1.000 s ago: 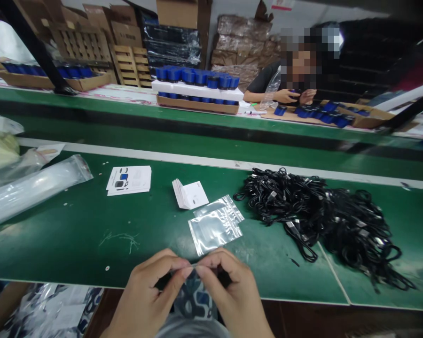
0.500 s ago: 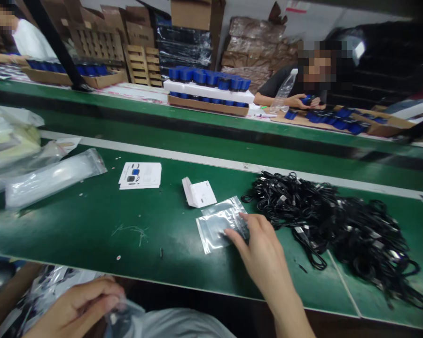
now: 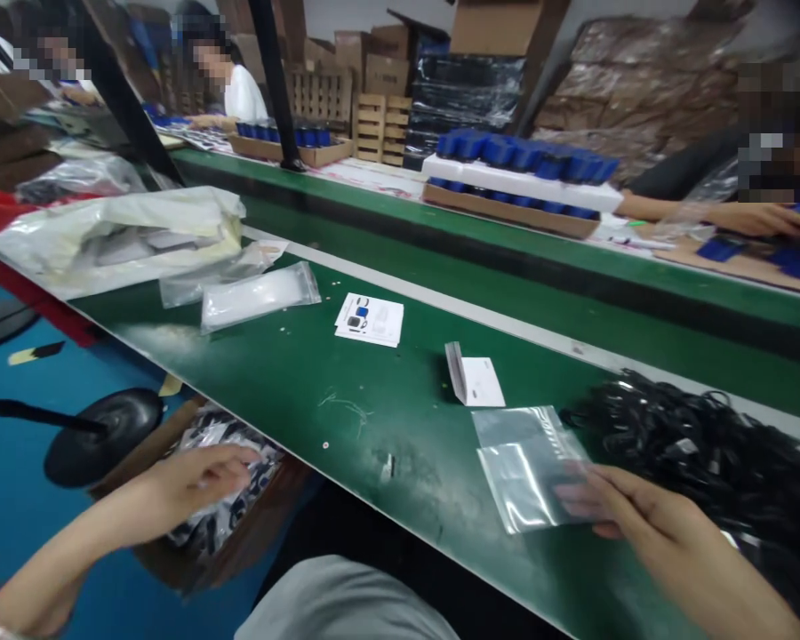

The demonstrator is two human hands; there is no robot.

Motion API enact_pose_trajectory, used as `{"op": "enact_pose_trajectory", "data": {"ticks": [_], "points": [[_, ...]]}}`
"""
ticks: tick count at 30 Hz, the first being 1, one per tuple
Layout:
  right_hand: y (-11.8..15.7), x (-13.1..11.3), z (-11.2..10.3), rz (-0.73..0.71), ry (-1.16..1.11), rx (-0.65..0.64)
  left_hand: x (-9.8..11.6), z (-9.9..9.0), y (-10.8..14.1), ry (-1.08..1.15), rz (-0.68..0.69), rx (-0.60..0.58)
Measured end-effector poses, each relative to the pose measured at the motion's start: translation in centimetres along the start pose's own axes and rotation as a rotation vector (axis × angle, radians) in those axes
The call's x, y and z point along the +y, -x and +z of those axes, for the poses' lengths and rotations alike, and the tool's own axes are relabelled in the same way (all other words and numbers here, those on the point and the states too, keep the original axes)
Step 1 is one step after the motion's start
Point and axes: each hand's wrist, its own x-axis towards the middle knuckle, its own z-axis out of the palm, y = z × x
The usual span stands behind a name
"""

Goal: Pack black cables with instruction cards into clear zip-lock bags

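Your right hand [image 3: 673, 533] lies open, fingers spread, their tips over the edge of two clear zip bags [image 3: 524, 467], thin, glossy and crinkled, flat on the green belt [image 3: 400, 498]. Black cables [image 3: 700, 436] heap just beside them. Your left hand [image 3: 187, 480], loosely open, now reaches over patterned packets [image 3: 223, 498] in a cardboard box [image 3: 267, 507], farther out than a moment ago.
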Motion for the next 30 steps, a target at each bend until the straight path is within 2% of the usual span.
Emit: {"op": "enact_pose_trajectory", "data": {"ticks": [1, 2, 3, 7, 9, 11, 14, 18, 19, 22, 23, 24, 25, 27, 30], "points": [[0.5, -0.4, 0.0, -0.019, -0.042, -0.032, 1.8, 0.6, 0.0, 0.082, 0.022, -0.176], [0.9, -0.8, 0.2, -0.058, -0.064, -0.059, 3.7, 1.4, -0.1, 0.126, 0.065, -0.224], [1.4, -1.2, 0.5, -0.116, -0.080, -0.073, 5.7, 2.2, -0.4, 0.165, 0.144, -0.229], [2.9, -2.2, 2.8, -0.369, -0.207, -0.009, 13.0, 6.0, -2.2, 0.254, 0.325, 0.012], [3.4, -2.1, 3.9, -0.425, -0.254, -0.015, 15.7, 7.6, -3.4, 0.328, 0.352, -0.050], [3.8, -1.7, 4.4, -0.399, -0.263, -0.050, 17.4, 8.6, -4.5, 0.415, 0.333, -0.211], [4.2, -1.1, 4.7, -0.296, -0.268, -0.114, 18.3, 8.9, -5.7, 0.417, 0.317, -0.344], [4.1, -1.0, 5.5, -0.246, -0.332, -0.144, 17.6, 8.4, -7.0, 0.234, 0.359, -0.319], [4.0, -1.2, 5.8, -0.242, -0.357, -0.126, 17.3, 8.4, -7.2, 0.188, 0.373, -0.253], [3.5, -1.8, 6.8, -0.229, -0.425, -0.058, 17.1, 8.6, -7.1, 0.051, 0.410, 0.097], [3.4, -2.1, 7.2, -0.224, -0.439, -0.040, 17.2, 8.8, -6.8, 0.027, 0.416, 0.184], [3.3, -2.2, 7.5, -0.219, -0.447, -0.024, 17.3, 9.1, -6.5, 0.020, 0.426, 0.216], [3.2, -2.4, 7.8, -0.215, -0.451, -0.011, 17.5, 9.4, -6.1, 0.032, 0.439, 0.193], [3.1, -2.5, 8.3, -0.215, -0.456, 0.004, 18.0, 10.2, -5.3, 0.091, 0.454, 0.075], [3.0, -2.6, 8.8, -0.231, -0.446, 0.015, 18.5, 11.2, -4.7, 0.210, 0.395, -0.091]]}}
